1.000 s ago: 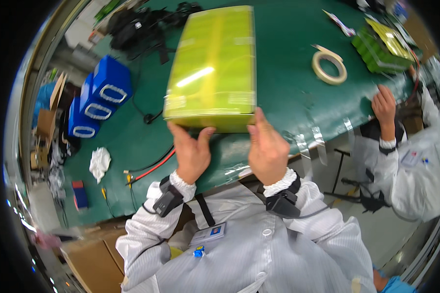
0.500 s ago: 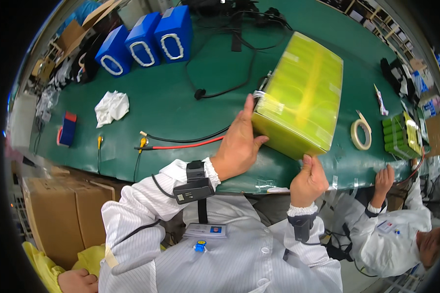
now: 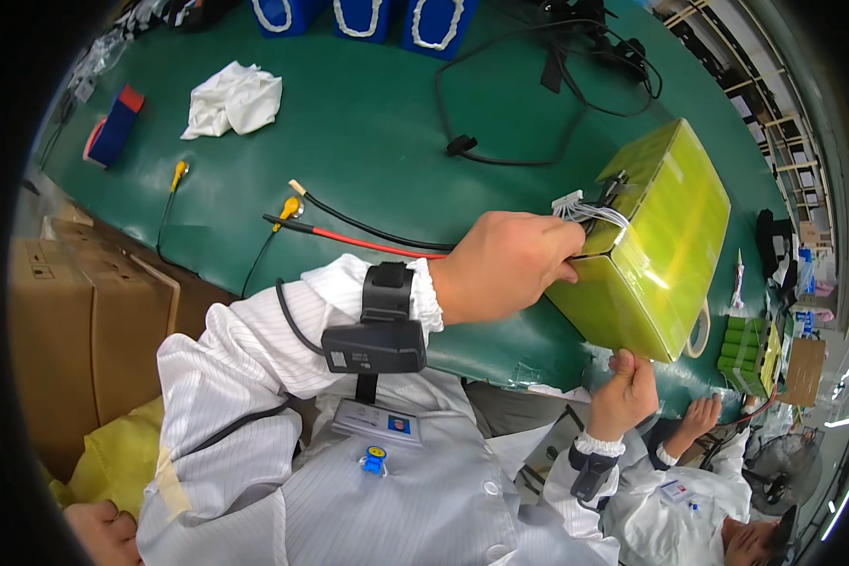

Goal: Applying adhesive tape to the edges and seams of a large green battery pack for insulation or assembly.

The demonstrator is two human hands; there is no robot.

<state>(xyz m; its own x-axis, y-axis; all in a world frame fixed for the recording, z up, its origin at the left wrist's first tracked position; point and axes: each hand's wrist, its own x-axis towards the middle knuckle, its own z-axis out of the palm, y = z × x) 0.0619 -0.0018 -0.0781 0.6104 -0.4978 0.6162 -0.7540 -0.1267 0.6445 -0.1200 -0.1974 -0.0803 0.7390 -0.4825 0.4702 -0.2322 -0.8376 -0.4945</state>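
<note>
So the big yellow-green wrapped battery pack is sitting at the near edge of the green desk, toward the right side of the head view, with its near corner hanging just past the desk edge. Its long axis runs from that near-right corner up and away to the far right, so it's lying skewed to the desk edge rather than square with it. The end face with the white wire bundle and small connector is turned to the left, straight at the left hand.

The left hand is closed on that left end face, fingers curled over the upper edge right below the wires, so the pack lies directly to the right of that grip. The right hand is tucked under the overhanging near corner, fingertips touching the underside; whether it's actually clamped on or just propping can't really be told from here. The left hand is the one nearer the wired end, the right the one nearer the bottom corner.

A red and black cable pair with yellow terminals is laid out just left of the left wrist, touching nothing on the pack. A white rag is well off to the far left. A co-worker's hand rests near the desk edge, just beside the right hand but apart from it.
</note>
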